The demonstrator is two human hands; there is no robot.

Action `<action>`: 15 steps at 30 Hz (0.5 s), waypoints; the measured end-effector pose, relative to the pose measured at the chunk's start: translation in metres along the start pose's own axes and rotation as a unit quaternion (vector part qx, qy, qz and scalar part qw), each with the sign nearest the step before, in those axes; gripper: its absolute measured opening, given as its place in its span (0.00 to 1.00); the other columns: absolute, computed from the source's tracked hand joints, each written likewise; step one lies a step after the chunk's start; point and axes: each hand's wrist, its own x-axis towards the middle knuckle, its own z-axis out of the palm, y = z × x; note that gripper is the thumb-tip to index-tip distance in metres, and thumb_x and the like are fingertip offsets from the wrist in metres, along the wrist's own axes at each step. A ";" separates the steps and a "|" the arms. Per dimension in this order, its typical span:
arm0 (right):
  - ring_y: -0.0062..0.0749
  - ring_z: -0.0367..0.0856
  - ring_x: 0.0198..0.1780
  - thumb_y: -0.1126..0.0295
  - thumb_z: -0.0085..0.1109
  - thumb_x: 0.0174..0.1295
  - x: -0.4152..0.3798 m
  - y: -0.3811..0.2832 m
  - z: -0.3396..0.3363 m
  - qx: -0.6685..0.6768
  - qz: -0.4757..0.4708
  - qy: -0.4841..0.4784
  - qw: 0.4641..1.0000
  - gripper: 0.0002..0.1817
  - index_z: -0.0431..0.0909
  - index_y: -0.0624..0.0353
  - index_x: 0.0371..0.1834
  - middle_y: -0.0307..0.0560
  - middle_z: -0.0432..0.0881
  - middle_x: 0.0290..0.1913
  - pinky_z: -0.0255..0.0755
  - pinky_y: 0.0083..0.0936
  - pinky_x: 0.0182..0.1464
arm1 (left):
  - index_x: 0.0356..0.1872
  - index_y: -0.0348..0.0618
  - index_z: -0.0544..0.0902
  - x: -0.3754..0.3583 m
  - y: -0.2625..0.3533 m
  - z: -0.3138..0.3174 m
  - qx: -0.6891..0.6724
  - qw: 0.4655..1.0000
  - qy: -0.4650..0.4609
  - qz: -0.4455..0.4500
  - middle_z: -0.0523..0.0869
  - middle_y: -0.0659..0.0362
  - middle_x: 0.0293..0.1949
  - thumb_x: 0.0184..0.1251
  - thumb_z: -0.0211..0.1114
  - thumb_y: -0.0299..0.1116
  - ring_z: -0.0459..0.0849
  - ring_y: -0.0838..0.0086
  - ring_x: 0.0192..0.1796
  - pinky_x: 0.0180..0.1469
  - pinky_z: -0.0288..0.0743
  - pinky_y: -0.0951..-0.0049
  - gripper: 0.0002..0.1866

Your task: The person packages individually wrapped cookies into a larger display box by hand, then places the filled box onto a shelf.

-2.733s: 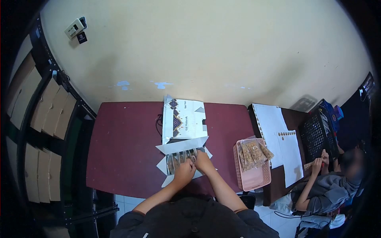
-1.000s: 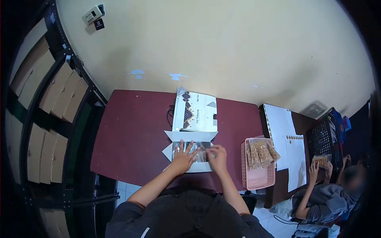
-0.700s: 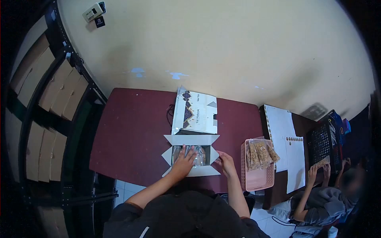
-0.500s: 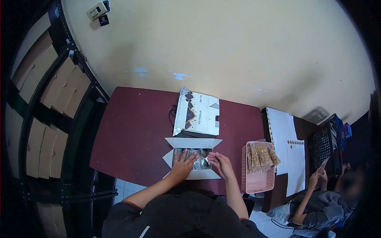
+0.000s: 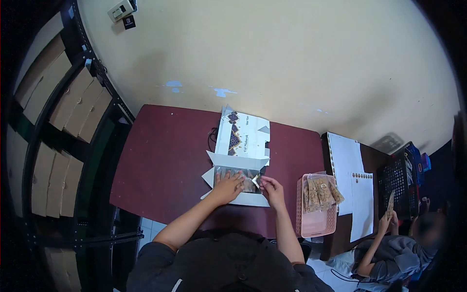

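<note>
Head cam: your L hand [image 5: 227, 189] lies palm-down on the clear pkts [image 5: 248, 183] in the open box [image 5: 243, 200], fingers straight & spread, not gripping. Your R hand [image 5: 273, 193] is at the box's R end, fingers bent by a shiny bit [image 5: 256, 181]; can't tell if they pinch it. Box sits on the maroon table [image 5: 165, 160], nearer you than the printed carton [image 5: 251, 132]. Pink basket [image 5: 317, 227] w/ bagged snacks [image 5: 319, 191] is to your R.

Left fingers [image 5: 237, 178] hide part of the plastic packets [image 5: 248, 185].
</note>
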 end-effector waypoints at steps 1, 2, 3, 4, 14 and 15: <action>0.30 0.80 0.47 0.83 0.48 0.62 0.003 0.000 -0.007 -0.069 -0.022 -0.009 0.997 0.15 0.79 0.64 0.51 0.48 0.82 0.46 0.71 0.22 0.53 | 0.69 0.54 0.65 0.000 -0.001 0.000 0.005 1.000 -0.002 0.004 0.55 0.59 0.74 0.70 0.48 0.49 0.54 0.44 0.72 0.65 0.39 0.27 0.27; 0.30 0.80 0.47 0.83 0.48 0.62 0.003 0.001 -0.013 -0.069 -0.024 -0.008 0.997 0.15 0.79 0.64 0.51 0.48 0.82 0.46 0.71 0.22 0.53 | 0.69 0.54 0.65 0.001 -0.002 0.001 0.010 1.000 -0.005 0.007 0.54 0.59 0.74 0.70 0.47 0.48 0.54 0.44 0.72 0.65 0.38 0.26 0.27; 0.34 0.79 0.48 0.85 0.47 0.59 -0.001 -0.006 -0.016 -0.201 -0.103 -0.046 0.973 0.19 0.80 0.61 0.51 0.48 0.82 0.47 0.70 0.24 0.55 | 0.69 0.54 0.65 0.001 -0.001 0.001 0.010 1.000 -0.005 0.009 0.54 0.59 0.74 0.70 0.47 0.48 0.54 0.44 0.72 0.65 0.38 0.26 0.27; 0.38 0.79 0.50 0.87 0.46 0.57 -0.005 -0.011 -0.017 -0.327 -0.179 -0.083 0.924 0.22 0.81 0.57 0.51 0.48 0.82 0.48 0.68 0.27 0.57 | 0.69 0.55 0.64 0.000 0.000 0.002 0.018 1.000 0.000 0.006 0.54 0.59 0.74 0.70 0.48 0.47 0.54 0.44 0.72 0.64 0.38 0.25 0.27; 0.48 0.65 0.64 0.81 0.56 0.55 -0.024 -0.033 -0.028 -0.422 -0.083 -0.248 0.868 0.36 0.68 0.34 0.67 0.49 0.68 0.65 0.58 0.37 0.68 | 0.72 0.64 0.59 -0.004 0.000 0.000 0.037 0.995 -0.097 -0.004 0.47 0.65 0.76 0.64 0.51 0.43 0.48 0.43 0.74 0.62 0.35 0.22 0.32; 0.49 0.65 0.64 0.78 0.59 0.54 -0.024 -0.034 -0.028 -0.424 -0.081 -0.259 0.864 0.36 0.67 0.34 0.67 0.49 0.68 0.66 0.58 0.37 0.68 | 0.72 0.65 0.58 -0.004 0.002 -0.003 0.033 0.993 -0.116 -0.009 0.47 0.65 0.76 0.64 0.50 0.44 0.48 0.44 0.74 0.63 0.35 0.23 0.32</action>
